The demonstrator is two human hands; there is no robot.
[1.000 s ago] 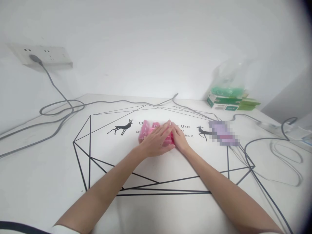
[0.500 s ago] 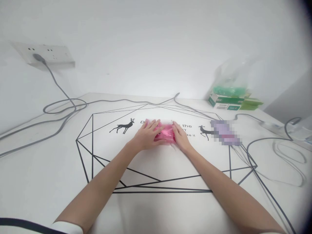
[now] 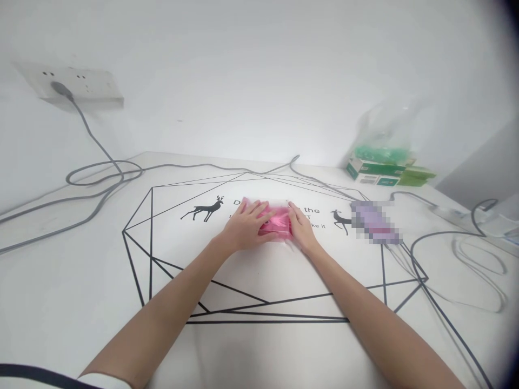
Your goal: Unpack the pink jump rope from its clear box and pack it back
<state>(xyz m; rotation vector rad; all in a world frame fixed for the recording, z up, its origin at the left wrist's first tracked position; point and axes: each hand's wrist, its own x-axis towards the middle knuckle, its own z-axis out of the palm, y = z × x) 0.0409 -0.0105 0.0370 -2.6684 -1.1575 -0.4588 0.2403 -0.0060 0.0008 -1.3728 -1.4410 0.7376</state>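
Note:
A small, shiny pink packet in clear wrap lies flat on the white printed mat, in the middle of the head view. My left hand covers its left part, the fingers reaching across the top and the thumb along the near side, holding it. At the right edge, my right hand grips the packet with its fingers together and bent. Both palms hide the packet's ends, and I cannot make out what is inside the wrap.
A grey cable runs from the wall socket along the back. To the right lie a blurred-out purple object and more cables. Green-and-white boxes stand at the back right beneath a clear plastic bag.
The view has shifted slightly. Both hands stay on the pink packet in nearly the same pose, and the packet has hardly moved.

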